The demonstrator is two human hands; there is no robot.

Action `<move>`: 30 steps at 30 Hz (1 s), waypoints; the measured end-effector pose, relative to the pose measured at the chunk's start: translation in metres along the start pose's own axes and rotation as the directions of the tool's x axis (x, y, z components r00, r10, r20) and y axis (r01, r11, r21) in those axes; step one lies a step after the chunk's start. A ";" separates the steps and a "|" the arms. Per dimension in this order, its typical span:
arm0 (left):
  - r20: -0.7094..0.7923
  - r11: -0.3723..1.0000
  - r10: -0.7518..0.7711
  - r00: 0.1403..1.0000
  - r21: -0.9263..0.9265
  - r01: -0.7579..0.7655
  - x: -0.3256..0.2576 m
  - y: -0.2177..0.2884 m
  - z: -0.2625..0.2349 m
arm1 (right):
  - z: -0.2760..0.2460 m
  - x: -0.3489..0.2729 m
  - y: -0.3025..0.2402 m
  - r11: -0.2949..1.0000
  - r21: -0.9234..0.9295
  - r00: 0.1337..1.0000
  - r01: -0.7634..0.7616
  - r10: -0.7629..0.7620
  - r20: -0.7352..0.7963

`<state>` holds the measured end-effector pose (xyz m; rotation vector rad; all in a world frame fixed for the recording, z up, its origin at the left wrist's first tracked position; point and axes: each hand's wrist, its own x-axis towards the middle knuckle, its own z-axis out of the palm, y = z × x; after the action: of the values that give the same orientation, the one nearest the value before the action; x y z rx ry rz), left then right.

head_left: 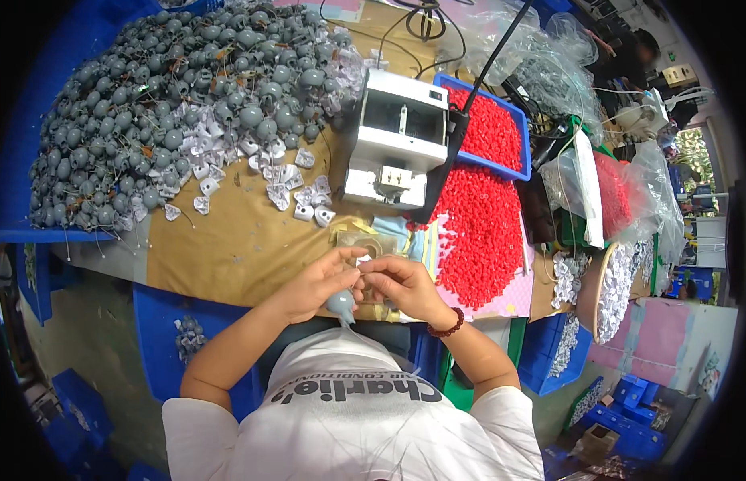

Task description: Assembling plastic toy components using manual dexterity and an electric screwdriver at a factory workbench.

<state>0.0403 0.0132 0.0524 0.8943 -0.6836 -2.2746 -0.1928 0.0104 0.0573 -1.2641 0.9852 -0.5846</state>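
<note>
Working close to the chest at the near edge of the bench, both hands meeting over one small grey bulb-shaped part [340,303] with a thin wire tail hanging below it. Possibly slipping from here, judging by the narrow fingertip hold: the rounded bulb rolling out and dropping into the lap, or the fine wire bending under a pinch. Left hand [318,280] curling partly closed, fingers cupping the bulb from above. Right hand [403,284] closing to a pinch at the bulb's top, thumb and fingertips touching the left thumb; whatever sits between them too small to tell. Lying just beyond, loose red beads [479,232] spreading over the brown-covered bench [229,248]. Standing farther back, a small white bench machine [393,136], a scatter of white clips [281,180], and a large heap of grey bulbs [172,104].
</note>
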 end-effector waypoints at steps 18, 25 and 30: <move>-0.051 0.259 0.670 0.741 0.951 -0.168 0.011 -0.078 0.001 | -0.005 0.010 0.043 0.308 -0.879 0.863 0.365 -0.466 0.196; -0.015 0.195 0.667 0.744 0.968 -0.156 0.014 -0.074 0.000 | -0.007 0.012 0.034 0.173 -0.898 0.857 0.404 -0.416 0.305; 0.054 0.012 0.671 0.739 0.996 -0.083 0.013 -0.063 0.002 | -0.012 0.006 0.032 0.077 -0.905 0.849 0.419 -0.386 0.360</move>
<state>0.0098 0.0481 0.0075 1.4511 -2.0132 -0.6715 -0.2049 0.0071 0.0254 -2.8299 0.9563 -0.2774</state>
